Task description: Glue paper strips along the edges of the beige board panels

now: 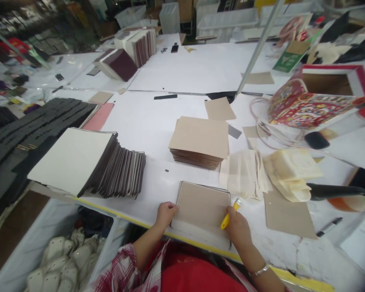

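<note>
A tan board (203, 209) with a dark edge lies at the front of the table between my two hands. My left hand (166, 215) has its fingers pinched together at the board's left edge. In my right hand (238, 229) is a small brush with a yellow handle (225, 221), its bristle end pointing up and away. The same hand rests at the board's right edge. Just behind the board stands a stack of tan cardboard sheets (199, 138). To the left, a row of dark-edged boards with a pale face (73, 160) leans over.
Crumpled cream paper (245, 172) and a black-handled tool (336, 190) are on the right, near a loose board (287, 213) and a marker (330, 226). A red printed box (316, 103) stands farther back. Below left sits a bin (109, 243) of pale pieces.
</note>
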Demonstrator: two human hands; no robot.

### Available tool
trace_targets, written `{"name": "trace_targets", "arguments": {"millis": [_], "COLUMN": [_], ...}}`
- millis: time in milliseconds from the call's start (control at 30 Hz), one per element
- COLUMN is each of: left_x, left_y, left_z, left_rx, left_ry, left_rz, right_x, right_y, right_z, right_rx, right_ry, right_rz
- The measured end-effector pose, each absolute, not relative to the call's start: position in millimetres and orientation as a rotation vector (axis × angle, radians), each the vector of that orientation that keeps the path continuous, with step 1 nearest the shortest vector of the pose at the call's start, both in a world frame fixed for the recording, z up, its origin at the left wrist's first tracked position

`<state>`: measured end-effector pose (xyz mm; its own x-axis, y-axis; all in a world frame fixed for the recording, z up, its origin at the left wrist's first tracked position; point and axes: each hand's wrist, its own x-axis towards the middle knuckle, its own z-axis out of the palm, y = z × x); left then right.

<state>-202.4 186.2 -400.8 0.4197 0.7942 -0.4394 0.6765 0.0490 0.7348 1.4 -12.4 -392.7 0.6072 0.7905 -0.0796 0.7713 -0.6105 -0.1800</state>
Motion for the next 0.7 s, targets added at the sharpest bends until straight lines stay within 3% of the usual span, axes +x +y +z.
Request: {"name": "trace_targets", "arguments": {"millis": [333,533,600,700], "left_x": [-203.6,-199.4,-192.8,-178.7], "left_y": [188.8,198.4,192.8,172.9], "left_z": [-400.2,-375.5,-367.1,-363.3], "left_rx": [1.781,2.274,2.573,2.760], "left_ry": [1.252,1.184,0.989,0.516], "left_rz": [0.062,0.062,0.106,0.122], "right_x": [-0.7,18.1,25.1,22.8], "right_y": [-11.3,-17.4,-21.5,-10.6], "right_z": [-390.4,-363.0,-342.4,-310.3], "right_rx": [-2.767,-2.899,-2.825,-2.519], "right_ry": [-1.319,-1.269,-1.223,-1.067], "right_rz": [0.287,0.022,-0.008,0.244]}}
